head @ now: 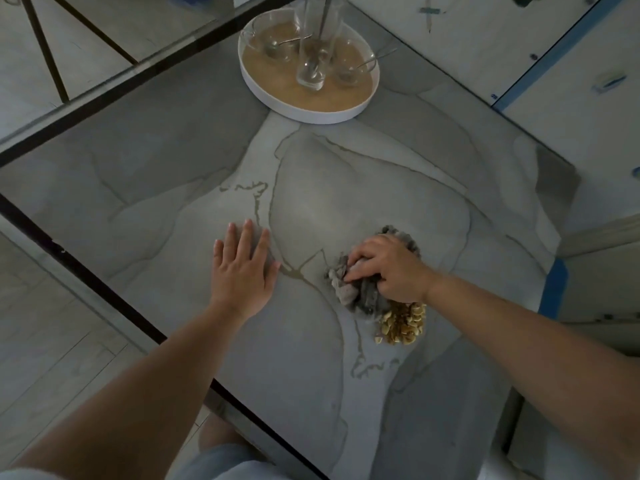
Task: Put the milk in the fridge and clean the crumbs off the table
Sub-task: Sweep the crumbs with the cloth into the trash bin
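Table (346,188): grey marble-look top with tan veins and a dark edge, filling most of what I can see from here. Any crumbs on it are too small to make out in this dim light.
Tray (263,95): round, white rim, tan inside, sitting on the table at 12 o'clock, well apart from both hands.
Cloth (363,299): shaggy, grey with a yellow patch at its near end, bunched on the table at 4 o'clock from the middle.
Right hand (388,268): on top of the cloth, fingers curled down into the grey pile and gripping it.
Left hand (242,271): at 8 o'clock from the middle, palm down on the bare table, fingers straight and slightly spread, holding nothing.
Tall glass (317,39): clear, upright in the middle of the tray.
Glass cups (273,39): clear, beside the tall glass on the tray.
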Available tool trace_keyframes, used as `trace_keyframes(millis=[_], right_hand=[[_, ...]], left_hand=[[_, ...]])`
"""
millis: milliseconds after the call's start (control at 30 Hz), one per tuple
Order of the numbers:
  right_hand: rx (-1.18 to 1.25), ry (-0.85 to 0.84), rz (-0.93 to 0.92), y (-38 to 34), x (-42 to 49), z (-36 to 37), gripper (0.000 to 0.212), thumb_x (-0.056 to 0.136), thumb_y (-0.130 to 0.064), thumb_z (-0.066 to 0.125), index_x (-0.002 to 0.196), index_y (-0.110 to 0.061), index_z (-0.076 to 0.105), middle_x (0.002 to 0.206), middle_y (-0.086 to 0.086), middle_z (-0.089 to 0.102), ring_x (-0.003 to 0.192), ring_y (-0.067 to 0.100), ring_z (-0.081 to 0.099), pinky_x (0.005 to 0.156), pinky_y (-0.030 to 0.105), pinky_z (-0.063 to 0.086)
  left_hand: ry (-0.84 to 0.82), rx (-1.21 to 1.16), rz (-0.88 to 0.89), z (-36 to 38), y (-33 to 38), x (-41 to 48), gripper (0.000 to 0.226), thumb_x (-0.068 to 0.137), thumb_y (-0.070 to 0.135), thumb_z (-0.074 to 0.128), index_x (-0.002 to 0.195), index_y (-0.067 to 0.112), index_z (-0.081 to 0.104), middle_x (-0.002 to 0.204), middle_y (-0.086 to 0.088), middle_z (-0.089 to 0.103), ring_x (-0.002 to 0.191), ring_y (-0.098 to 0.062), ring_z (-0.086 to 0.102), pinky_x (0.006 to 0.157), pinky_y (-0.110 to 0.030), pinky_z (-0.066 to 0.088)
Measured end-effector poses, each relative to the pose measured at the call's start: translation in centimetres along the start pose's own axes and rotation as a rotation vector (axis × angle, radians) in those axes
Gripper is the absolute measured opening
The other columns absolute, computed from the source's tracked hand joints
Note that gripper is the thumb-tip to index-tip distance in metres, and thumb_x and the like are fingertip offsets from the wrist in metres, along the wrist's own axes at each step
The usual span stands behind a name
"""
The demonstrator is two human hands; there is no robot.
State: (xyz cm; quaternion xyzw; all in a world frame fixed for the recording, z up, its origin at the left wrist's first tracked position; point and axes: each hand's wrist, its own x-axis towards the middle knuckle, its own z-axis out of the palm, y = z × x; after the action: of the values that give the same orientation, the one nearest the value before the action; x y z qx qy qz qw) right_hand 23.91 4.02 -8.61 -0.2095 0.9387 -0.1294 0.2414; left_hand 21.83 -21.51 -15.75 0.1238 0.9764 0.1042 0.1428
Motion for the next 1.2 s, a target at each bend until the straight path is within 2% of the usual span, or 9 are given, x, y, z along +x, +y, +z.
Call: trace_keyframes(millis=[100,267,500,600,667,767,833,1000,1200], right_hand=[[0.034,0.074,0.016,0.2,0.9,0.1,0.056,0.060,-0.004,0.045,0.104,-0.025,0.072,0.113,0.002,0.064,0.112,0.030,0.050,0.103,0.047,0.029],[0.162,0.312,0.027,0.9,4.5,-1.9,0.055,0.057,0.000,0.044,0.100,-0.017,0.074,0.105,0.010,0.067,0.098,0.037,0.056,0.091,0.051,0.041],[0.177,0.499,0.124,2.6,11.7,-7.8,0.060,0.059,-0.006,0.038,0.110,-0.014,0.070,0.118,0.010,0.063,0.108,0.035,0.052,0.088,0.022,0.026],[0.079,0.428,0.138,4.8,15.7,-10.1,0.062,0.062,-0.006,0.039,0.115,-0.019,0.067,0.124,0.006,0.060,0.116,0.031,0.049,0.092,0.024,0.031],[0.008,0.291,0.159,6.7,17.7,-10.7,0.060,0.067,0.001,0.044,0.118,-0.022,0.065,0.129,0.003,0.057,0.121,0.029,0.045,0.100,0.031,0.033],[0.060,0.139,0.201,8.6,18.8,-9.8,0.064,0.063,-0.001,0.042,0.118,-0.023,0.065,0.129,0.001,0.057,0.122,0.028,0.045,0.105,0.032,0.033],[0.103,0.149,0.204,9.1,18.3,-9.1,0.064,0.061,-0.004,0.040,0.115,-0.023,0.067,0.125,0.001,0.059,0.117,0.028,0.047,0.102,0.031,0.035],[0.162,0.212,0.247,9.1,14.4,-7.0,0.059,0.068,0.010,0.047,0.113,-0.022,0.068,0.121,0.001,0.060,0.114,0.026,0.046,0.091,0.020,0.028],[0.207,0.221,0.294,8.2,6.9,-2.8,0.064,0.058,-0.008,0.036,0.111,-0.022,0.069,0.115,0.004,0.062,0.106,0.029,0.048,0.094,0.032,0.035]], left_hand=[[0.007,0.003,0.027,-0.4,0.6,0.6,0.063,0.094,0.050,0.019,0.150,0.019,0.016,0.159,-0.007,0.006,0.146,-0.031,0.000,0.116,-0.048,0.004],[-0.044,0.025,0.064,-1.7,1.9,3.9,0.062,0.097,0.048,0.024,0.150,0.022,0.009,0.159,-0.004,-0.002,0.146,-0.026,-0.005,0.116,-0.044,0.001],[-0.027,-0.034,0.091,-1.7,3.7,8.4,0.063,0.096,0.050,0.022,0.150,0.024,0.003,0.159,-0.003,-0.008,0.146,-0.026,-0.010,0.116,-0.044,-0.005],[0.008,-0.004,0.101,-1.5,4.0,8.8,0.068,0.093,0.056,0.015,0.150,0.024,-0.002,0.158,-0.004,-0.011,0.145,-0.028,-0.014,0.115,-0.048,-0.009],[0.012,0.018,0.102,-1.3,4.1,9.1,0.070,0.090,0.058,0.010,0.150,0.024,-0.003,0.158,-0.004,-0.011,0.144,-0.029,-0.014,0.114,-0.049,-0.010],[0.008,0.056,0.107,-0.9,3.9,9.1,0.073,0.087,0.060,0.004,0.150,0.023,0.001,0.159,-0.005,-0.006,0.145,-0.031,-0.011,0.112,-0.049,-0.011],[0.014,0.061,0.100,-0.7,3.8,9.2,0.074,0.086,0.060,0.005,0.150,0.022,0.005,0.159,-0.006,-0.001,0.145,-0.032,-0.007,0.111,-0.049,-0.010],[0.010,0.079,0.090,-0.9,3.9,9.2,0.075,0.086,0.061,0.005,0.150,0.022,0.009,0.159,-0.007,0.002,0.145,-0.032,-0.005,0.112,-0.049,-0.009],[0.043,0.048,0.075,-0.9,3.6,9.3,0.074,0.086,0.059,0.011,0.149,0.021,0.016,0.159,-0.007,0.008,0.146,-0.032,0.001,0.115,-0.051,-0.001]])
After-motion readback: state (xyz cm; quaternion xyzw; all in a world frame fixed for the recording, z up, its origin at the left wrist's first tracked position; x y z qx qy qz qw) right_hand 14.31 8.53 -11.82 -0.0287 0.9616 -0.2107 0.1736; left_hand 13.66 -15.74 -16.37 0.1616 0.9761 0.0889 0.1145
